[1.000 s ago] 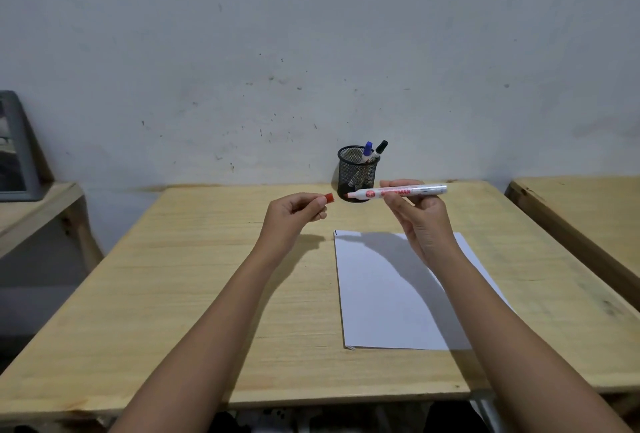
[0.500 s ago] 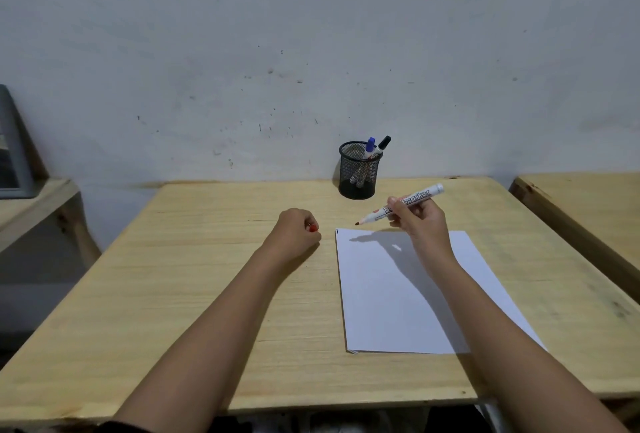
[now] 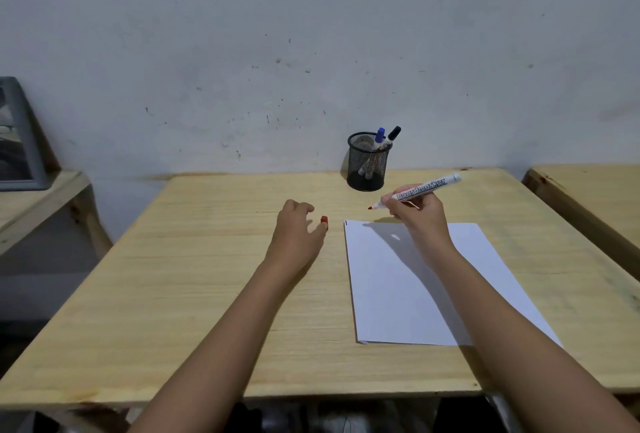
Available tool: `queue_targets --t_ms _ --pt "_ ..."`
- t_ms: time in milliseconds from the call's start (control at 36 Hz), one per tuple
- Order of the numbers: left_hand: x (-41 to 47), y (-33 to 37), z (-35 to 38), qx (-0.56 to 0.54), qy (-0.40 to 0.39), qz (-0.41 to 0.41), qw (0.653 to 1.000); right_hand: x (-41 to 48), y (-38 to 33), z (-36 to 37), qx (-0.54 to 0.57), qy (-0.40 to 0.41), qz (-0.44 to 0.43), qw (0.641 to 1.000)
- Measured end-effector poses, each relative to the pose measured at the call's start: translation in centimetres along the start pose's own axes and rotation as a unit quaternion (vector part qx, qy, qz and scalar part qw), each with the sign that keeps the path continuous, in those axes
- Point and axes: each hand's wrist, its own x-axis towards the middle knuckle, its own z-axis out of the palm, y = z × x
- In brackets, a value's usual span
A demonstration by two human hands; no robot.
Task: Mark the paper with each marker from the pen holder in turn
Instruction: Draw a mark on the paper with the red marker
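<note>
My right hand (image 3: pixel 420 216) grips an uncapped white board marker (image 3: pixel 427 187). Its red tip points left and hovers just beyond the far left corner of the white paper (image 3: pixel 408 297). A short dark stroke sits at that corner. My left hand (image 3: pixel 296 230) rests on the wooden table (image 3: pixel 194 280) to the left of the paper, fingers spread. The marker's red cap (image 3: pixel 324 219) stands on the table at my thumb tip. A black mesh pen holder (image 3: pixel 367 169) at the table's far edge contains a blue-capped marker (image 3: pixel 380 136) and a black-capped marker (image 3: pixel 394 132).
A second wooden table (image 3: pixel 588 200) stands close on the right. On the left, a lower wooden surface (image 3: pixel 38 200) carries a grey framed object (image 3: pixel 20 148). A pale wall rises directly behind the pen holder.
My left hand has opened from a fist, and the red cap now stands on the table beside it. My right hand has dropped from chest height, the marker tip now angled down near the paper.
</note>
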Motion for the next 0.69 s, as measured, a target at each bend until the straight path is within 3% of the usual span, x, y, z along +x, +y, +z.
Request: queue_targets --t_ms 83,250,500,694 --pt "-1.4 0.3 0.4 0.025 0.021 0.055 0.998 0.1 0.2 0.6 -0.007 0.005 0.012 1.0" --pt "-3.0 0.5 1.4 0.085 -0.037 0.153 0.984 0.8 0.5 2.4 0.055 0.01 0.056 0.997" --pt "-3.3 -0.5 2.3 0.112 -0.131 0.128 0.977 1.6 1.6 3.8 0.009 0.039 0.094 0.995" --pt "-3.7 -0.4 2.4 0.113 -0.133 0.124 0.977 0.5 1.8 5.4 -0.003 0.055 0.096 0.994"
